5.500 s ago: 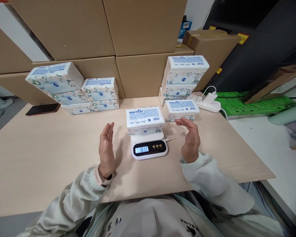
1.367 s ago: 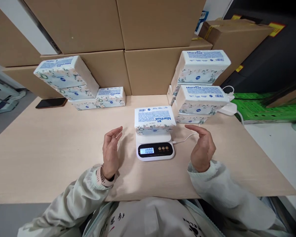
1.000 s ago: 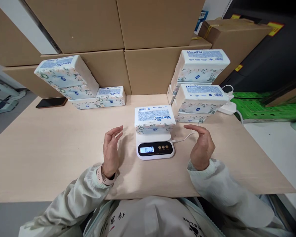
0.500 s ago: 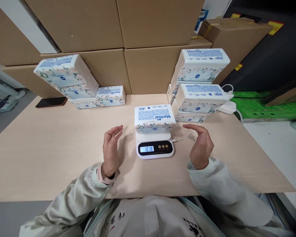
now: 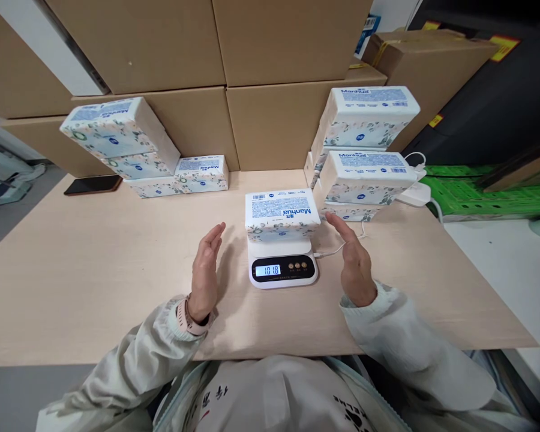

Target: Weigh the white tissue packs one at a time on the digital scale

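Note:
A pack of tissues, white with blue print and a floral edge, rests on the white digital scale in front of me. The lit display reads 101.8. To the left of the scale my left hand is raised with fingers stretched out, holding nothing. On the other side my right hand is open too, its fingertips close to the pack's right side but seemingly apart from it. A white cable runs from the scale's right side behind my right hand.
Stacked tissue packs stand at back left and back right. A phone lies by the left stack. Cardboard boxes form a wall behind the table. A white power strip and green crate are at right.
My right hand has moved left toward the tissue pack and its fingers have straightened. My left hand's fingers have straightened slightly. The pack and the reading are the same.

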Action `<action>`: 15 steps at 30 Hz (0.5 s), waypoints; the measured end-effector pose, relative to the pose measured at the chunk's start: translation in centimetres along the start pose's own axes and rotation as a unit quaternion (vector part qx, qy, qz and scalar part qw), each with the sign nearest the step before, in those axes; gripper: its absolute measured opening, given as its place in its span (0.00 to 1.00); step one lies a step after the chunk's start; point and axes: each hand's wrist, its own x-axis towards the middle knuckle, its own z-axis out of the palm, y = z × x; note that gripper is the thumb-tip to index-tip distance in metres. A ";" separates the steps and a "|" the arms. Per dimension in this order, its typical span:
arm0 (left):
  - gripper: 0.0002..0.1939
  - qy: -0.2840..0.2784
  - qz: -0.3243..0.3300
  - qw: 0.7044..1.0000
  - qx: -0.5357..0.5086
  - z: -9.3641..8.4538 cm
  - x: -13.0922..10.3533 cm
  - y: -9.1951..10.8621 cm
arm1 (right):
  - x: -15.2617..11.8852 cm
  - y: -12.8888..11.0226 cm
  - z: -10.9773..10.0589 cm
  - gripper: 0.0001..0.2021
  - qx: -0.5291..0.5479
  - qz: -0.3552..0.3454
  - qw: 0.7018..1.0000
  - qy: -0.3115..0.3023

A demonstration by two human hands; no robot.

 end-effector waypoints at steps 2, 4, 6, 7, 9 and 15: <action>0.30 -0.042 -0.023 0.999 0.002 -0.1 -0.2 -0.1 | 0.0 0.1 0.0 0.29 -0.002 0.014 0.999 -0.035; 0.32 -0.073 -0.054 0.996 0.004 -0.2 -0.4 -0.1 | 0.0 0.3 0.0 0.31 -0.004 0.032 0.998 -0.058; 0.34 -0.094 -0.079 0.992 0.007 -0.3 -0.5 0.0 | 0.0 0.3 0.0 0.33 0.000 0.051 0.996 -0.074; 0.35 -0.098 -0.089 0.991 0.007 -0.3 -0.4 0.0 | 0.1 0.3 0.0 0.33 0.003 0.059 0.995 -0.081; 0.37 -0.100 -0.104 0.990 0.006 -0.3 -0.1 0.1 | 0.1 0.3 -0.1 0.34 0.010 0.071 0.993 -0.092; 0.39 -0.102 -0.137 0.985 -0.006 0.3 1.8 -0.3 | 0.8 0.2 0.4 0.34 0.032 0.095 0.989 -0.109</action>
